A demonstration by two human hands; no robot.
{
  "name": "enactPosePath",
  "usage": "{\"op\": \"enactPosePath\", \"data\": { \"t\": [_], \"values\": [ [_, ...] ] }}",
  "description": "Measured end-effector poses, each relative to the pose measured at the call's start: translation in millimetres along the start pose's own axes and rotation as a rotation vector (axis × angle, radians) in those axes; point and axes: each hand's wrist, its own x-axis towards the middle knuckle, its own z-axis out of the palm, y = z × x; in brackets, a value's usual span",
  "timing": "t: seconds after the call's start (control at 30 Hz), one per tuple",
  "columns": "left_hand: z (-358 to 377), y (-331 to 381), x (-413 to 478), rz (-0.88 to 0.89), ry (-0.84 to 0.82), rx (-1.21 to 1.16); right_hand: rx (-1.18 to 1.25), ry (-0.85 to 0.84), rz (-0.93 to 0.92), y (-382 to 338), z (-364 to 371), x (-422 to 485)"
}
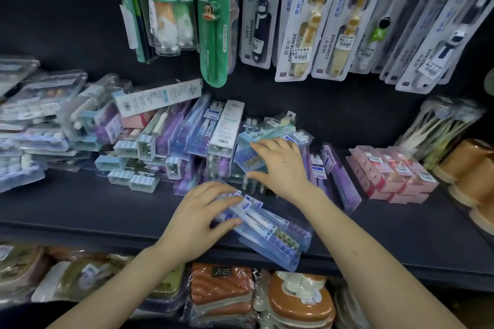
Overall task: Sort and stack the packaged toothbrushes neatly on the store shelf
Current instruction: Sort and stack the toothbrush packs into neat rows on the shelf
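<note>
Clear packs of toothbrushes lie in a loose heap [187,139] across the dark shelf [80,208]. My left hand [200,219] lies on a blue multi-brush pack [275,232] at the shelf's front edge, thumb along the pack's near side and fingers spread over its top. My right hand [280,165] reaches further back and rests with spread fingers on a blue pack [248,161] in the heap, thumb at the pack's near edge. A stack of purple packs [339,176] lies just right of that hand.
Pink boxed packs [393,173] are stacked at the right. More clear packs [34,120] pile up at far left. Carded children's toothbrushes [307,21] hang above. Wrapped brown items [222,291] fill the lower shelf, and tan ones [470,173] sit at far right.
</note>
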Motion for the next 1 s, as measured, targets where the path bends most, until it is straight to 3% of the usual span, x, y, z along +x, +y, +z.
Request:
{"op": "enactPosePath", "data": {
  "t": [0.1, 0.2, 0.33, 0.43, 0.63, 0.77, 0.83, 0.9, 1.0],
  "values": [
    [-6, 3, 5, -0.132, 0.157, -0.093, -0.044, -0.020, -0.081, 4, -3, 2],
    [-11, 6, 10, -0.240, 0.187, -0.158, -0.001, -0.031, -0.096, 6, -10, 2],
    [-17, 12, 17, -0.321, 0.186, -0.275, 0.139, 0.131, -0.124, 7, -32, -15],
    [-22, 17, 26, -0.250, 0.194, -0.225, 0.340, 0.239, -0.159, 7, -57, -43],
    [-26, 33, 49, -0.089, 0.068, -0.291, 1.116, 0.099, -0.110, 11, -109, -96],
    [-22, 52, 62, -0.050, -0.007, -0.351, 1.399, 0.087, -0.104, 20, -120, -111],
    [-21, 57, 65, -0.023, 0.003, -0.270, 1.482, 0.036, -0.027, 28, -121, -118],
    [-21, 56, 65, 0.065, 0.064, -0.040, 1.490, -0.007, 0.082, 38, -123, -127],
    [-23, 49, 66, 0.182, 0.080, 0.190, 1.312, -0.029, 0.211, 44, -124, -137]
  ]
}}
